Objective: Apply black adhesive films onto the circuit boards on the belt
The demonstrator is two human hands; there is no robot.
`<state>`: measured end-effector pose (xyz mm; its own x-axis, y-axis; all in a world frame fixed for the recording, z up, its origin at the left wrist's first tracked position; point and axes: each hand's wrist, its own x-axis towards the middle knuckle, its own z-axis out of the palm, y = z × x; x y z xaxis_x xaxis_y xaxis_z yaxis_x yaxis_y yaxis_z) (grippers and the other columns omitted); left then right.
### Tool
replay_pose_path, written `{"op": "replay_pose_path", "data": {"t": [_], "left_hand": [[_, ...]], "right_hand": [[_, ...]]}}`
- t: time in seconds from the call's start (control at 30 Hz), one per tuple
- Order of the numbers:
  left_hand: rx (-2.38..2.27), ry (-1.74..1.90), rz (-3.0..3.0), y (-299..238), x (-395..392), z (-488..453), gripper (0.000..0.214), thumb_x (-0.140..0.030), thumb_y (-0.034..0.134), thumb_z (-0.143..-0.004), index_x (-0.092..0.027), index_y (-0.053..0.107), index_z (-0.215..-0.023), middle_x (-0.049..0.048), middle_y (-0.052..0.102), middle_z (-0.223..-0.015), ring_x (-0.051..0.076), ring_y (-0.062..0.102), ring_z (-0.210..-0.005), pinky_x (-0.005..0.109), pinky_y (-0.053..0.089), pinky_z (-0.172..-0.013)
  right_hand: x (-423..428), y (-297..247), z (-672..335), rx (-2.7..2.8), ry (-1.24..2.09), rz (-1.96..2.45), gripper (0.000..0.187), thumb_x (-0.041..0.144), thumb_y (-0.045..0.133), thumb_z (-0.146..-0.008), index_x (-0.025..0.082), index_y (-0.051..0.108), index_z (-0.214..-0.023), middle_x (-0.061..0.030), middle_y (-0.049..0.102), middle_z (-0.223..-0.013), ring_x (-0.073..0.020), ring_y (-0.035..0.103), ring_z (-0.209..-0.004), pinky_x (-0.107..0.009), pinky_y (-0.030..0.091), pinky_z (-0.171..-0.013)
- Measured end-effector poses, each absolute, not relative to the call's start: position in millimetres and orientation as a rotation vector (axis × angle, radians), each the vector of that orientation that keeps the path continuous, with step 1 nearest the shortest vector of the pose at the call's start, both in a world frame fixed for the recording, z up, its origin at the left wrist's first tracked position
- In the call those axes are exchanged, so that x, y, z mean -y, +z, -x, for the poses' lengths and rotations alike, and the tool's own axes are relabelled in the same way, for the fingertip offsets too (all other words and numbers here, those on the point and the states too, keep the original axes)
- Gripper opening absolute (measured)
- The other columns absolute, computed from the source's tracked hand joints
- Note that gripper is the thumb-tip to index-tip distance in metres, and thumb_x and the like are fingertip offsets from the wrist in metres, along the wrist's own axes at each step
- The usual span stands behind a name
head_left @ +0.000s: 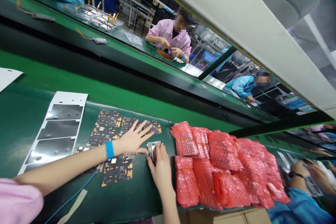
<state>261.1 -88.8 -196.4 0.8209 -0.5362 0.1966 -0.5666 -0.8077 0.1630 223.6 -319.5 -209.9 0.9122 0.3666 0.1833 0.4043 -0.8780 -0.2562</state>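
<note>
My left hand (133,139), with a blue band (109,149) at the wrist, is spread wide over black-and-orange circuit boards (109,118); nothing is in its fingers. Its thumb points to a small circuit board with silvery parts (150,147), close to that board's left edge. My right hand (161,168) lies over the right part of this small board, fingers together and thumb at its lower left side, covering much of it. Below my left wrist another black-and-orange circuit board (118,171) rests flat on the green table.
Red bubble-wrap bundles (223,150) are piled right of my hands. A white sheet with dark rectangular films (59,126) lies at left. A blue cord (72,196) trails from my left wrist area. Beyond runs a dark conveyor belt (118,56); co-workers sit opposite and at right.
</note>
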Motion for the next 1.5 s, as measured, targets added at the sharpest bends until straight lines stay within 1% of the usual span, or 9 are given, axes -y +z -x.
{"op": "replay_pose_path", "data": {"t": [0.17, 0.47, 0.6, 0.73, 0.83, 1.0, 1.1, 1.27, 1.5], "left_hand": [[0.896, 0.164, -2.758, -212.1, 94.9, -275.1, 0.089, -0.079, 0.041, -0.092, -0.021, 0.034, -0.161, 0.0187, 0.032, -0.164, 0.045, 0.022, -0.155, 0.075, 0.017, -0.121], [0.904, 0.177, -2.778, -182.6, 73.7, -256.7, 0.09, -0.078, 0.032, -0.095, -0.023, 0.017, -0.165, 0.0138, 0.021, -0.169, 0.041, 0.017, -0.158, 0.062, 0.021, -0.125], [0.752, 0.322, -2.839, -167.3, 38.9, -210.5, 0.094, -0.078, 0.037, -0.095, -0.024, 0.005, -0.166, 0.015, 0.023, -0.169, 0.046, 0.017, -0.156, 0.066, 0.012, -0.123], [0.554, 0.697, -2.934, -175.4, 5.0, -157.0, 0.103, -0.083, 0.047, -0.088, -0.024, 0.016, -0.166, 0.0104, 0.036, -0.164, 0.038, 0.016, -0.158, 0.048, -0.002, -0.13], [0.533, 0.641, -2.943, -188.1, 1.0, -135.5, 0.111, -0.086, 0.053, -0.081, -0.025, 0.016, -0.166, 0.0107, 0.044, -0.16, 0.038, 0.017, -0.157, 0.047, -0.003, -0.13], [0.396, 0.582, -2.955, -197.1, 18.9, -133.2, 0.103, -0.093, 0.052, -0.074, -0.022, 0.056, -0.15, 0.0148, 0.048, -0.156, 0.045, 0.031, -0.148, 0.052, -0.005, -0.129], [0.347, 0.606, -2.982, -192.7, 26.0, -135.4, 0.101, -0.095, 0.049, -0.073, -0.02, 0.067, -0.139, 0.0169, 0.053, -0.152, 0.047, 0.039, -0.141, 0.052, -0.006, -0.128], [0.381, 0.584, -2.995, -192.1, 25.2, -136.0, 0.102, -0.096, 0.045, -0.074, -0.023, 0.062, -0.144, 0.0161, 0.051, -0.154, 0.046, 0.037, -0.144, 0.054, -0.002, -0.127], [0.545, 0.624, -3.025, -186.0, 7.0, -128.0, 0.109, -0.091, 0.041, -0.082, -0.022, 0.025, -0.165, 0.0166, 0.036, -0.163, 0.042, 0.03, -0.151, 0.06, 0.003, -0.127]], "right_hand": [[316.4, -217.4, -205.0, 0.722, -0.279, 2.822, 0.053, 0.009, 0.04, -0.091, 0.004, 0.063, -0.138, -0.0261, 0.063, -0.142, -0.0351, 0.064, -0.131, -0.051, 0.056, -0.107], [334.4, -161.3, -263.4, 0.761, -0.23, 2.578, 0.052, 0.006, 0.033, -0.097, 0.019, 0.071, -0.13, -0.0107, 0.079, -0.115, -0.0198, 0.076, -0.104, -0.033, 0.062, -0.092], [316.0, -167.5, -270.3, 0.786, -0.217, 2.579, 0.057, 0.003, 0.034, -0.095, 0.019, 0.069, -0.135, -0.0154, 0.067, -0.14, -0.0272, 0.062, -0.131, -0.053, 0.049, -0.113], [308.8, -189.8, -230.6, 0.899, -0.091, 2.627, 0.051, 0.016, 0.04, -0.103, 0.02, 0.056, -0.15, -0.0161, 0.045, -0.162, -0.0353, 0.042, -0.15, -0.063, 0.041, -0.117], [308.8, -201.6, -209.5, 0.966, 0.002, 2.681, 0.055, 0.025, 0.046, -0.105, 0.021, 0.041, -0.16, -0.0165, 0.03, -0.168, -0.0381, 0.033, -0.154, -0.066, 0.039, -0.118], [296.0, -196.8, -222.5, 1.035, 0.119, 2.701, 0.058, 0.034, 0.049, -0.106, 0.016, 0.038, -0.16, -0.0191, 0.024, -0.168, -0.038, 0.026, -0.156, -0.065, 0.034, -0.121], [284.8, -188.1, -227.0, 1.021, 0.151, 2.718, 0.059, 0.035, 0.05, -0.106, 0.016, 0.037, -0.16, -0.0197, 0.024, -0.168, -0.0388, 0.025, -0.156, -0.067, 0.033, -0.121], [268.8, -179.9, -213.5, 1.228, 0.179, 2.617, 0.06, 0.035, 0.054, -0.105, 0.028, 0.034, -0.162, -0.0131, 0.02, -0.17, -0.0378, 0.024, -0.156, -0.069, 0.034, -0.119], [260.4, -183.4, -214.3, 1.27, 0.157, 2.626, 0.054, 0.038, 0.047, -0.108, 0.03, 0.037, -0.16, -0.0115, 0.027, -0.168, -0.0356, 0.031, -0.155, -0.07, 0.035, -0.119]]}}
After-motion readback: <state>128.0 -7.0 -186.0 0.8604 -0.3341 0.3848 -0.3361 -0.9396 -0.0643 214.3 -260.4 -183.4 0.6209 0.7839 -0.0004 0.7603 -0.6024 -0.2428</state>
